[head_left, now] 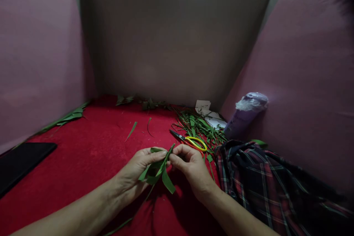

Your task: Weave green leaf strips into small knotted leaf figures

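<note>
A bundle of folded green leaf strips (167,181) is held between my hands over the red cloth (96,158). My left hand (143,166) pinches it from the left, thumb on top, with loops and loose ends hanging below. The fingertips of my right hand (189,160) are pinched at the right side of the same bundle, near its upper tip. A thin stem trails down from it toward the bottom edge. Just beyond my right hand lie scissors (192,142) with yellow and red handles, pointing to the upper left.
Cut leaves (197,123) are heaped behind the scissors, beside white paper (214,119). A purple container (243,116) topped with plastic leans at the right wall. Plaid fabric (262,177) lies at right, a black flat object (26,164) at left. More leaves (72,115) line the left wall.
</note>
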Demonstrator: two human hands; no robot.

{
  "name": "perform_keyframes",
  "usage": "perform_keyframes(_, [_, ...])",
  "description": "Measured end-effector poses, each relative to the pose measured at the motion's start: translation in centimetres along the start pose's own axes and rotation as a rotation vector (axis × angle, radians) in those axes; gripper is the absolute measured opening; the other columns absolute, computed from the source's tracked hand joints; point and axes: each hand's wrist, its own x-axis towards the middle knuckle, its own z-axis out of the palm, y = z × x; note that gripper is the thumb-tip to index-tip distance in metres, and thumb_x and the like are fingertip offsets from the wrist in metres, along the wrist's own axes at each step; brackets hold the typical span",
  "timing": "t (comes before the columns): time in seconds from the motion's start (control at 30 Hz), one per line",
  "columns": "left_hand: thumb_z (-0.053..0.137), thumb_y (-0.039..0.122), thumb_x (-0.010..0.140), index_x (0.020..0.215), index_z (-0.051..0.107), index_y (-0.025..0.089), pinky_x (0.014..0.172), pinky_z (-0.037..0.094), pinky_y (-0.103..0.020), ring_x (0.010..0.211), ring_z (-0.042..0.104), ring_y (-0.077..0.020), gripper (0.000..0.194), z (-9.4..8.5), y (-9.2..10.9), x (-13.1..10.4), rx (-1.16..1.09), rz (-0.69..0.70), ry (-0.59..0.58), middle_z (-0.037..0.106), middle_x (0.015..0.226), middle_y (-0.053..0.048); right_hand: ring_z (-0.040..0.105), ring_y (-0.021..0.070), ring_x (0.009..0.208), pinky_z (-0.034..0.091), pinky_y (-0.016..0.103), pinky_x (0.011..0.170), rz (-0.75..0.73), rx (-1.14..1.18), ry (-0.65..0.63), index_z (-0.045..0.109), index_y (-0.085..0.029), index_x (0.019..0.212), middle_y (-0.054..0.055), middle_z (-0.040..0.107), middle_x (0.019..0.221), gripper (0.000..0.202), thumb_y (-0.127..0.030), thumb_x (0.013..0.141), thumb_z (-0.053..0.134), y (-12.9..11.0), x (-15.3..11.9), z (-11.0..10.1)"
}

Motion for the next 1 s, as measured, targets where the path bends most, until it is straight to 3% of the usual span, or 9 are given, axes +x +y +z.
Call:
perform_keyframes(0.27, [0.076,0.019,0.061,0.068,0.067,0.011,0.044,0.037,-0.015,0.043,0.051,-0.0053,0.014,0.2,-0.29,-0.3,0.079,0.002,0.054,0.06,0.053,0.001,0.05,0.0107,0.054,0.037,0.023,0.054,0.052,-0.001,0.01,0.053,-0.016,0.063,-0.001,0.059,0.058,0.022,-0.03,0.067,0.069,-0.48,-0.51,0.06])
perform_keyframes(0.57, [0.073,0.021,0.064,0.07,0.068,0.011,0.046,0.037,-0.017,0.046,0.051,-0.007,0.013,0.2,-0.75,-0.59,0.12,0.076,-0.003,0.06,0.055,0.0,0.051,0.0104,0.049,0.039,0.022,0.051,0.102,0.044,0.019,0.051,-0.018,0.062,-0.003,0.058,0.056,0.025,-0.032,0.064,0.072,-0.55,-0.89,0.29])
perform_keyframes(0.8, [0.073,0.023,0.065,0.07,0.068,0.011,0.046,0.038,-0.017,0.045,0.051,-0.0063,0.014,0.18,-0.17,-0.72,0.104,0.065,0.01,0.061,0.056,0.0,0.051,0.0111,0.056,0.041,0.023,0.057,0.008,0.046,-0.036,0.054,-0.017,0.064,-0.001,0.059,0.059,0.025,-0.034,0.067,0.071,-0.61,-0.4,0.18])
perform_keyframes(1.0, [0.074,0.023,0.064,0.071,0.068,0.01,0.044,0.037,-0.017,0.043,0.049,-0.0064,0.016,0.01,-0.09,-0.52,0.094,0.055,0.042,0.06,0.054,0.0,0.05,0.0098,0.055,0.039,0.021,0.056,0.02,0.048,-0.037,0.056,-0.016,0.065,-0.001,0.059,0.06,0.025,-0.035,0.068,0.07,-0.59,-0.35,0.21])
